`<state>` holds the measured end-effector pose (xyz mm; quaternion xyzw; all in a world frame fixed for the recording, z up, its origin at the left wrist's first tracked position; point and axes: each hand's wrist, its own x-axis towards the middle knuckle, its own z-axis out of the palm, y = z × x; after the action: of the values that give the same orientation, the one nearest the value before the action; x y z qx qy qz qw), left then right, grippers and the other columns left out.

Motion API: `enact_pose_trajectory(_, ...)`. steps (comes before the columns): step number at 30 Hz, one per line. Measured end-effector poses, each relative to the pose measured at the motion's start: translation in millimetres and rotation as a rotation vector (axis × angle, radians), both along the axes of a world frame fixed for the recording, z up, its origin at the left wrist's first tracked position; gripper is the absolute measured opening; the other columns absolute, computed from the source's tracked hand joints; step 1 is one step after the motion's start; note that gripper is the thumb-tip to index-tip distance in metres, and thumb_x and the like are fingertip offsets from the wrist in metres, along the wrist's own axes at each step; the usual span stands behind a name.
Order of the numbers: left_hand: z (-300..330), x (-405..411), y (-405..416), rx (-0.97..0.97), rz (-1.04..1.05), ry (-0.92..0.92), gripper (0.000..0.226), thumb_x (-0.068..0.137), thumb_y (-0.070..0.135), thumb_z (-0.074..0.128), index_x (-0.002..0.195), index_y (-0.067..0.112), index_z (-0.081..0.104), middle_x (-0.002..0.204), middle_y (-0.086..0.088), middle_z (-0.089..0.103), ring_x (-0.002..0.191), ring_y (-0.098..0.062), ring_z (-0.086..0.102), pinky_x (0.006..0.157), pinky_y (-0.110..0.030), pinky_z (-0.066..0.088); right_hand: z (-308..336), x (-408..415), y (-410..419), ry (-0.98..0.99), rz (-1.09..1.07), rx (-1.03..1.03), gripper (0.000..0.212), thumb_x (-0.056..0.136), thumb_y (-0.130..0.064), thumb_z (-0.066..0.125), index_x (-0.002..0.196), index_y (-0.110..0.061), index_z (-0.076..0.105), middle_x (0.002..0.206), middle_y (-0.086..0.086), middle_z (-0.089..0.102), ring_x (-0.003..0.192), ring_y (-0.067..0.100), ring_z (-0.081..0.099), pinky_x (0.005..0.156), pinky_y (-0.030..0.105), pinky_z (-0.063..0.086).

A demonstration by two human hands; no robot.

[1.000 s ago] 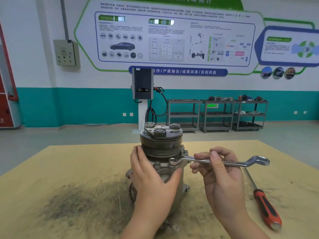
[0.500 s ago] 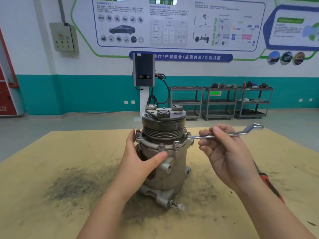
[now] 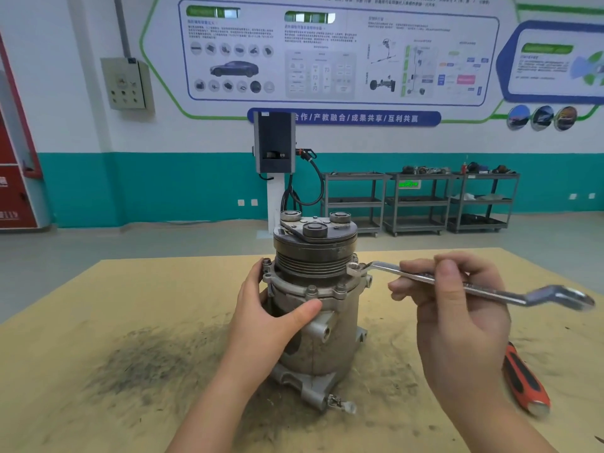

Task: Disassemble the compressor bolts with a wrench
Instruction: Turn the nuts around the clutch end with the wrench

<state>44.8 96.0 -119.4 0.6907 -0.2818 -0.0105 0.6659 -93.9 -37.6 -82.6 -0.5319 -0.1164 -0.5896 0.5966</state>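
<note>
compressor [image 3: 318,325] gripped, wrench [image 3: 457,282] held (ring end on bolt [image 3: 354,267])

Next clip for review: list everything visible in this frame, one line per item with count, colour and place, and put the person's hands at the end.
compressor: 1, grey metal, upright at table centre
flange bolts: several, silver, around the compressor's upper rim
wrench: 1, silver, ring end on a right-side bolt, handle reaching right
screwdriver: 1, red and black handle, lying on the table at right
table: 1, tan, dark grime patch left of the compressor
charging unit: 1, dark, on a white post behind the table
shelf carts: 3, grey, along the teal wall
wall box: 1, grey, upper left wall
left hand: 1, grips the compressor body
right hand: 1, holds the wrench handle
</note>
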Motion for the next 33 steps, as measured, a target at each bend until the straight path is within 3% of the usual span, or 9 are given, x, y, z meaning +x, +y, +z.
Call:
enact_pose_trajectory(7, -2.6, 7.4, 12.5, 0.054, -0.064, -0.014, 0.096, 0.044, 0.060, 0.085, 0.124, 0.066, 0.032, 0.138, 0.019, 0.053, 0.127, -0.005, 0.053, 0.107, -0.044, 0.046, -2.1, 6.4, 2.3, 0.171, 0.299, 0.170, 0.019, 0.086, -0.017, 0.052, 0.103, -0.009, 0.050, 0.084, 0.019, 0.072, 0.063, 0.026, 0.070, 0.062, 0.027, 0.057)
enact_pose_trajectory(12, 6.5, -1.6, 10.5, 0.174, -0.118, -0.029, 0.121, 0.039, 0.065, 0.085, 0.137, 0.062, 0.013, 0.141, 0.021, 0.047, 0.131, -0.006, 0.046, 0.114, -0.046, 0.038, -2.1, 8.5, 3.2, 0.204, 0.296, 0.162, 0.038, 0.076, -0.031, 0.063, 0.102, -0.007, 0.050, 0.087, 0.021, 0.071, 0.067, 0.029, 0.070, 0.065, 0.028, 0.057)
enact_pose_trajectory(15, 11.5, -12.9, 8.9, 0.236, -0.073, -0.059, 0.135, 0.028, 0.084, 0.075, 0.141, 0.053, 0.007, 0.125, 0.036, 0.042, 0.126, -0.003, 0.044, 0.110, -0.033, 0.037, -1.4, 7.5, -2.7, 0.181, 0.287, 0.157, 0.024, 0.082, -0.023, 0.058, 0.099, -0.008, 0.050, 0.082, 0.019, 0.071, 0.063, 0.027, 0.068, 0.062, 0.028, 0.057)
enact_pose_trajectory(18, 14.3, -27.5, 10.1, 0.235, 0.028, -0.096, 0.113, 0.029, 0.087, 0.065, 0.126, 0.054, 0.017, 0.109, 0.043, 0.043, 0.104, 0.011, 0.052, 0.080, -0.011, 0.039, 0.5, 5.1, -11.9, 0.157, 0.265, 0.170, 0.014, 0.085, -0.015, 0.050, 0.097, -0.009, 0.049, 0.073, 0.015, 0.069, 0.054, 0.025, 0.064, 0.055, 0.028, 0.054)
enact_pose_trajectory(20, 15.7, -32.6, 10.7, 0.242, 0.055, -0.091, 0.110, 0.030, 0.087, 0.061, 0.125, 0.052, 0.019, 0.106, 0.040, 0.046, 0.098, 0.010, 0.052, 0.071, -0.009, 0.036, 2.9, 2.8, -18.9, 0.147, 0.232, 0.185, 0.011, 0.085, -0.012, 0.049, 0.096, -0.010, 0.048, 0.067, 0.014, 0.068, 0.049, 0.024, 0.061, 0.051, 0.026, 0.051)
enact_pose_trajectory(25, 15.5, -29.2, 10.0, 0.252, 0.065, -0.084, 0.124, 0.033, 0.082, 0.063, 0.143, 0.037, 0.027, 0.112, 0.033, 0.051, 0.110, -0.002, 0.055, 0.084, -0.022, 0.042, 3.6, 0.8, -33.8, 0.144, 0.219, 0.240, 0.018, 0.097, 0.004, 0.035, 0.095, -0.010, 0.046, 0.062, 0.013, 0.066, 0.044, 0.022, 0.057, 0.045, 0.023, 0.047)
enact_pose_trajectory(27, 11.7, -25.9, 10.7, 0.244, 0.032, -0.039, 0.111, 0.033, 0.082, 0.065, 0.132, 0.039, 0.037, 0.114, 0.031, 0.055, 0.109, -0.001, 0.058, 0.089, -0.026, 0.048, 2.8, 2.3, -32.5, 0.149, 0.240, 0.248, 0.018, 0.098, 0.003, 0.035, 0.095, -0.011, 0.046, 0.063, 0.013, 0.066, 0.045, 0.022, 0.057, 0.046, 0.022, 0.047)
enact_pose_trajectory(30, 5.8, -19.9, 11.3, 0.286, -0.001, 0.002, 0.087, 0.033, 0.081, 0.067, 0.109, 0.042, 0.049, 0.105, 0.029, 0.061, 0.098, 0.008, 0.057, 0.075, -0.013, 0.045, 1.5, 3.8, -28.8, 0.152, 0.252, 0.247, 0.017, 0.098, 0.002, 0.035, 0.095, -0.011, 0.047, 0.063, 0.013, 0.066, 0.045, 0.022, 0.057, 0.046, 0.023, 0.047)
enact_pose_trajectory(33, 3.3, -15.8, 11.6, 0.339, -0.010, -0.011, 0.091, 0.032, 0.086, 0.065, 0.111, 0.043, 0.052, 0.108, 0.028, 0.063, 0.099, 0.008, 0.058, 0.079, -0.016, 0.047, 2.1, 3.0, -26.4, 0.144, 0.227, 0.224, 0.016, 0.098, 0.000, 0.036, 0.094, -0.011, 0.047, 0.062, 0.013, 0.066, 0.045, 0.022, 0.057, 0.046, 0.023, 0.047)
